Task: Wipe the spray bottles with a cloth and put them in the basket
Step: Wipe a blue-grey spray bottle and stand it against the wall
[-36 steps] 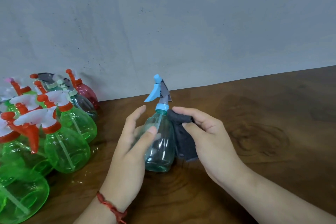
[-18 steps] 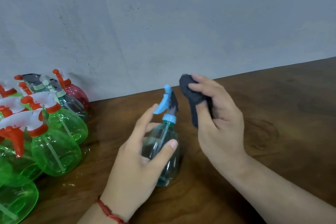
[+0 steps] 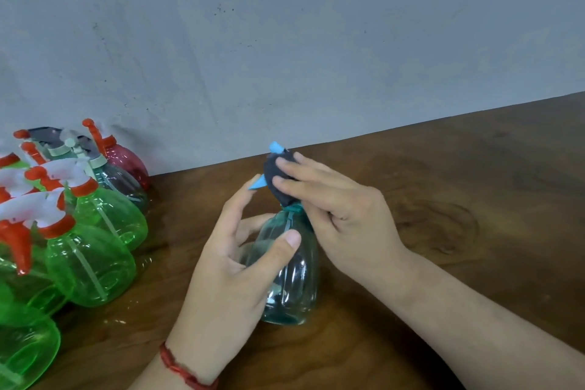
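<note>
**Cloth over the spray head of the teal bottle**

The teal spray bottle [image 3: 297, 288] stands upright on the wooden table [image 3: 459, 279], a little in from the back edge where the wood meets the grey wall [image 3: 285, 41]. Its body is clear, blue-green and ribbed lengthwise, with a thin dip tube showing inside. Of the light blue head only the nozzle tip and the trigger point show.

The dark cloth [image 3: 275, 182] covers the rest of the head. The right hand [image 3: 345, 215] holds it there, fingers curved over the cloth. The left hand [image 3: 228, 269], a red cord [image 3: 183, 369] at its wrist, grips the bottle's body with the thumb across the front.

Toward the left edge stands a cluster of green bottles [image 3: 91, 266] with red and white heads, and a pink bottle [image 3: 128, 163] stands against the wall.
</note>
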{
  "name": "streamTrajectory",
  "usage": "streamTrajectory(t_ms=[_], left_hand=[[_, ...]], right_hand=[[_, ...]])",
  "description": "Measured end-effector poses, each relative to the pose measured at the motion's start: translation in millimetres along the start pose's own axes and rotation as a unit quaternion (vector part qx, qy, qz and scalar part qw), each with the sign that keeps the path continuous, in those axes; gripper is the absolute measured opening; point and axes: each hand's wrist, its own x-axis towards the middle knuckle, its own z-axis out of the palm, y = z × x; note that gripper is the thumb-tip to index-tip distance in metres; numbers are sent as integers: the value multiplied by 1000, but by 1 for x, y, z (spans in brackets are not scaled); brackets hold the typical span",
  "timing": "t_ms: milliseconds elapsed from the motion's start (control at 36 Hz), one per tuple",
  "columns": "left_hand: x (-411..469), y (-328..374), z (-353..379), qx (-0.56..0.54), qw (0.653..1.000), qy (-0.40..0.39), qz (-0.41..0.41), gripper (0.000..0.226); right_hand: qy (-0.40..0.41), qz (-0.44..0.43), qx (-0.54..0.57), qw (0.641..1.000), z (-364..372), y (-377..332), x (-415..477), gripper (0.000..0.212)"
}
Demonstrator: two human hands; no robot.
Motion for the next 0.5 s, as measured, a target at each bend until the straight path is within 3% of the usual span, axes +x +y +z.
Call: streamTrajectory(t_ms=[56,139,306,417,500], left_hand=[[0,0,-1,-11,1000,-4,1,82],[-1,-1,1,-45,999,-8,-3,83],[4,-7,-8,-75,997,-1,18,81],[5,-8,-9,-78,996,-31,13,77],[2,-10,-5,-77,996,-48,9,73]], right_hand=[[7,-2,3,1000,0,3,1,41],[54,88,44,994,-5,9,3,42],[56,203,124,970,-15,14,6,36],[121,236,216,940,-18,14,9,36],[69,218,299,926,-17,7,12,46]])
